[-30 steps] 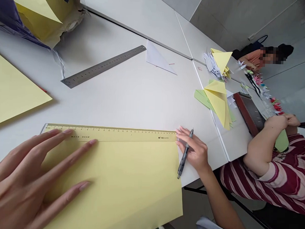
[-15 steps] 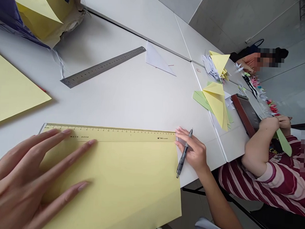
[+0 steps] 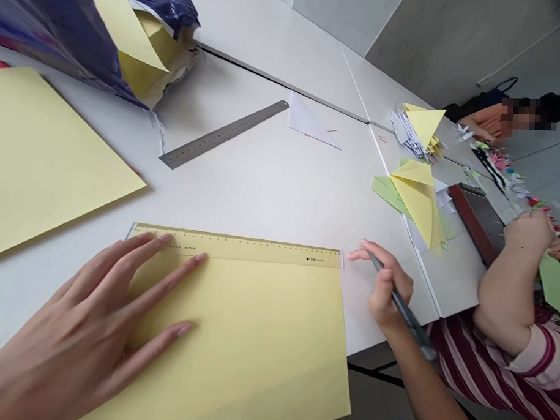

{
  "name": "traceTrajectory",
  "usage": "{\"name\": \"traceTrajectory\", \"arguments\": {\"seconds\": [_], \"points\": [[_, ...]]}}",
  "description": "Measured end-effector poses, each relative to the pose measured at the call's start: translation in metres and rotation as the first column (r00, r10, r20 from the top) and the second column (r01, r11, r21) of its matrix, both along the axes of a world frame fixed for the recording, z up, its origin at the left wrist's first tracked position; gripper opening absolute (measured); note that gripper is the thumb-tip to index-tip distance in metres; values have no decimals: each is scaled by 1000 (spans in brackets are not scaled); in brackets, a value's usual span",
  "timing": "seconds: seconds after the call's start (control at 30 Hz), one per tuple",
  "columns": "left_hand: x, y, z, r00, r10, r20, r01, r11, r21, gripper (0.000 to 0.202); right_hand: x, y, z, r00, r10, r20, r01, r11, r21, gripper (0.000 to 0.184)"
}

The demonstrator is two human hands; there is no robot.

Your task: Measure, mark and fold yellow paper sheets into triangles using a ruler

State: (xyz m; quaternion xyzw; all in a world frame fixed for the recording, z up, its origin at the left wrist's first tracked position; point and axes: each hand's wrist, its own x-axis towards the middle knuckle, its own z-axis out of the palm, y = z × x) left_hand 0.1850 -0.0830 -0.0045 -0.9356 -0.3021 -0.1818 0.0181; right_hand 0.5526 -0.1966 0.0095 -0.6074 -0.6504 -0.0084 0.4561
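Fingers spread, my left hand (image 3: pixel 115 308) lies flat on the yellow paper (image 3: pixel 257 338), its fingertips pressing on a clear plastic ruler (image 3: pixel 260 253). The ruler runs along the paper's far edge. Beyond the ruler's right end, my right hand (image 3: pixel 392 278) holds a dark pen (image 3: pixel 402 309), with the tip up toward the ruler side and the index finger stretched out. Farther back on the table lies a steel ruler (image 3: pixel 227 134), its far end near a folded white paper (image 3: pixel 310 122).
More yellow sheets (image 3: pixel 52 159) lie at the left. Behind them is a torn blue bag (image 3: pixel 74 43) holding yellow paper. Folded yellow paper (image 3: pixel 418 202) and a paper cutter (image 3: pixel 472 217) are at the right. A co-worker's arm (image 3: pixel 511 279) and another person (image 3: pixel 517 120) are beyond.
My right hand has left the ruler's right end and moved right; the pen has turned into a writing-like hold. My left hand stays on the ruler. The view has shifted left.
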Motion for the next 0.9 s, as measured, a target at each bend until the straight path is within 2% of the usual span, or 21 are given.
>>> {"name": "traceTrajectory", "arguments": {"seconds": [0.07, 0.13, 0.2, 0.27, 0.37, 0.47, 0.63, 0.8, 0.9], "points": [[0, -2, 0, 992, 97, 81, -87, 990, -115, 68, -11, 14, 8, 954, 94, -284, -98, 995, -2, 33], [1, -4, -1, 990, 115, 79, -103, 985, -139, 71, -26, 35, 14, 849, 172, -500, -235, 970, -66, 24], [0, -5, -2, 992, 112, 59, -104, 987, -121, 72, -42, 58, 17, 762, 180, -622, -350, 923, -162, 21], [0, -5, -2, 991, 119, 54, -111, 984, -138, 70, -56, 79, 16, 719, 125, -684, -396, 882, -255, 26], [-2, -6, 0, 990, 130, 49, -120, 977, -175, 63, -72, 98, 10, 730, 57, -681, -398, 846, -356, 37], [-3, -6, -2, 990, 134, 37, -127, 981, -144, 64, -78, 104, 4, 756, 38, -653, -383, 835, -395, 43], [-2, -7, -3, 990, 132, 45, -126, 986, -106, 72, -77, 103, 1, 759, 89, -645, -417, 827, -377, 43], [-2, -7, 0, 991, 113, 66, -102, 985, -142, 70, -76, 103, -2, 788, 129, -602, -428, 818, -384, 43], [-3, -8, 3, 988, 140, 58, -125, 969, -212, 65, -75, 103, -2, 782, 145, -606, -443, 813, -377, 42]]}}
